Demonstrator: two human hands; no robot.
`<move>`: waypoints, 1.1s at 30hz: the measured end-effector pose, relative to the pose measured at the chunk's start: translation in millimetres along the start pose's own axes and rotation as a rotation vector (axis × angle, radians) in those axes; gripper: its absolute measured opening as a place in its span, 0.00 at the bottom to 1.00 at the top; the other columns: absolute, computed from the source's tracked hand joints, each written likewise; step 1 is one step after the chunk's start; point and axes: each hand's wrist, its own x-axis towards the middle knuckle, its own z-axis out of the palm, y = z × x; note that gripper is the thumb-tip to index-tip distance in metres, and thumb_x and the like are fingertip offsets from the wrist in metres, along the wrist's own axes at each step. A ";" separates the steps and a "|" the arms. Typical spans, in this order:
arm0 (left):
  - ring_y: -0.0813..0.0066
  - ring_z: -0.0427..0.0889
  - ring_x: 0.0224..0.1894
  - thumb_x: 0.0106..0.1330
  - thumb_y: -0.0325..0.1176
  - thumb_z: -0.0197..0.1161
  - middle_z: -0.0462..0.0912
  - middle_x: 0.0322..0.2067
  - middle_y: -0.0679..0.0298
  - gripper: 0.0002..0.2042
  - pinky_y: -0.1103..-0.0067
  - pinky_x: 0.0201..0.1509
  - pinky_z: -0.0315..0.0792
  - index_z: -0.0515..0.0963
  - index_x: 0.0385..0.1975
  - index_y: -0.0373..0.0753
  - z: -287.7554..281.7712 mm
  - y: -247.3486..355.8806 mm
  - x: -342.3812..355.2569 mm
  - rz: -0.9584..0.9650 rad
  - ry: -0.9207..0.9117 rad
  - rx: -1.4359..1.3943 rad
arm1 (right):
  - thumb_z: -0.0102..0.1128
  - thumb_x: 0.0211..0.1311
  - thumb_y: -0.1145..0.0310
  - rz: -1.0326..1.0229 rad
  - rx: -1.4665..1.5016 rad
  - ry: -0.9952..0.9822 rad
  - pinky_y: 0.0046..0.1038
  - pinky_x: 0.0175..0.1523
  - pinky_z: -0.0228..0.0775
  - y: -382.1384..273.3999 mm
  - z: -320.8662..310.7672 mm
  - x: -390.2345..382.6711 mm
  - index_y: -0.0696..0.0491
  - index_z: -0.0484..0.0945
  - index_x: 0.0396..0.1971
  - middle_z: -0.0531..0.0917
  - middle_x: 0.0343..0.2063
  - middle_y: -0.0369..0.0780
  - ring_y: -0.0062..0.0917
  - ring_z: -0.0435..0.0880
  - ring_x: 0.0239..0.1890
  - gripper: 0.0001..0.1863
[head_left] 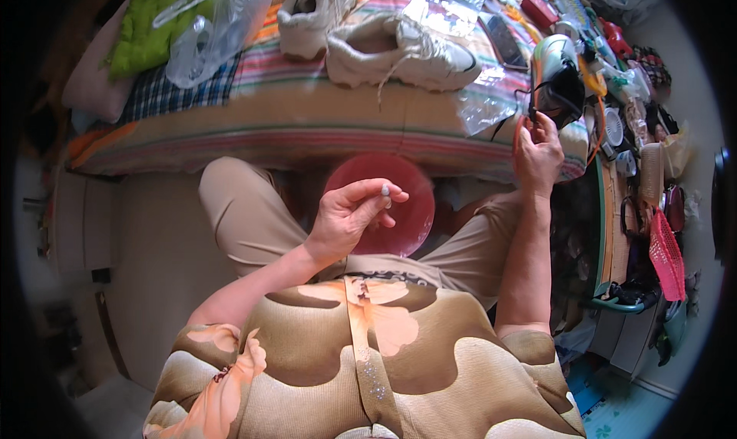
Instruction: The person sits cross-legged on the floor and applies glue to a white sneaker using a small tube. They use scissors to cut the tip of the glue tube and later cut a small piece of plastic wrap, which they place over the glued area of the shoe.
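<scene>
Over a pink plastic basin (414, 224), my left hand (353, 212) is closed in a pinch. A small whitish bit (385, 191) shows at its fingertips, too small to name. At the right end of the bed, my right hand (537, 155) grips the near end of a black and white sneaker (559, 90), whose dark laces hang to the left. Its fingertips are partly hidden against the shoe. A pair of off-white sneakers, one lying sideways (407, 51) and one behind it (311, 17), rests on the striped bed cover (253, 120).
At the bed's left lie a green cushion (150, 28) and a clear plastic bag (203, 51). Clear wrapping (484, 110) and a phone-like dark slab (503, 41) lie near the sneakers. A crowded shelf on the right holds a small white fan (613, 127) and a pink mesh bag (666, 255).
</scene>
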 end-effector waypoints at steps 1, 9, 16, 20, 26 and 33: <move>0.75 0.81 0.44 0.70 0.25 0.53 0.82 0.43 0.57 0.10 0.82 0.40 0.81 0.77 0.48 0.35 -1.3 5.3 2.3 0.001 0.008 0.020 | 0.62 0.53 0.65 -0.008 -0.023 -0.007 0.30 0.42 0.76 -1.6 5.9 7.9 0.51 0.79 0.46 0.86 0.31 0.42 0.30 0.86 0.34 0.18; 0.82 0.80 0.33 0.69 0.27 0.56 0.83 0.42 0.57 0.10 0.84 0.39 0.79 0.78 0.48 0.37 7.7 51.9 41.7 0.215 0.071 0.118 | 0.61 0.51 0.66 -0.306 -0.201 -0.078 0.35 0.46 0.74 -24.2 60.1 63.0 0.51 0.81 0.44 0.84 0.36 0.46 0.38 0.84 0.39 0.18; 0.82 0.80 0.34 0.67 0.24 0.58 0.82 0.42 0.58 0.11 0.86 0.39 0.77 0.79 0.48 0.39 2.0 56.7 47.6 0.305 0.081 0.112 | 0.66 0.52 0.60 -0.296 -0.278 -0.097 0.36 0.50 0.72 -6.9 99.3 87.5 0.49 0.81 0.46 0.83 0.41 0.44 0.38 0.81 0.43 0.20; 0.81 0.79 0.38 0.65 0.21 0.59 0.79 0.43 0.60 0.12 0.87 0.41 0.76 0.79 0.46 0.39 -8.0 55.7 48.8 0.414 0.095 0.272 | 0.63 0.54 0.63 -0.393 -0.326 -0.023 0.35 0.52 0.70 -16.3 102.1 75.9 0.50 0.81 0.44 0.82 0.43 0.43 0.37 0.80 0.45 0.16; 0.78 0.79 0.41 0.62 0.16 0.60 0.77 0.42 0.61 0.12 0.85 0.46 0.76 0.80 0.43 0.36 5.1 58.9 59.4 0.455 0.056 0.236 | 0.63 0.61 0.64 0.019 0.802 -0.623 0.21 0.46 0.71 -72.6 47.7 1.3 0.56 0.80 0.44 0.84 0.38 0.36 0.20 0.81 0.38 0.15; 0.75 0.79 0.44 0.62 0.17 0.60 0.78 0.43 0.58 0.11 0.82 0.49 0.77 0.80 0.43 0.33 18.6 55.7 60.5 0.334 0.047 0.213 | 0.60 0.63 0.73 0.679 1.567 -1.096 0.21 0.44 0.76 -108.9 35.3 -78.8 0.57 0.76 0.45 0.81 0.36 0.35 0.17 0.81 0.37 0.11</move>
